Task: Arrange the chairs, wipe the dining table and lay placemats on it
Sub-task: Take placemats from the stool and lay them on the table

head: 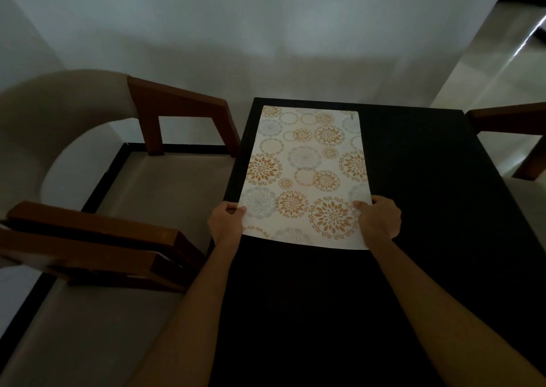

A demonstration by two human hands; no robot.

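Observed: 1 floral placemat (305,176) lay lengthwise on the dark dining table (428,209), towards its far-left corner. The left hand (226,222) pinched the mat's near-left corner, thumb on top, fingers curled beneath; the right hand (379,219) gripped the near-right corner likewise. Holding both corners presumably allowed squaring the mat to the table's edge. 2 cushioned wooden chairs (97,197) stood close along the left side, and a third chair's arm (508,117) showed on the right. Laying appeared under way; no other mats were visible.

Matt black table (413,179), smooth floral-printed placemat (307,173), brown wooden chair (177,111) arms, beige cloth upholstery
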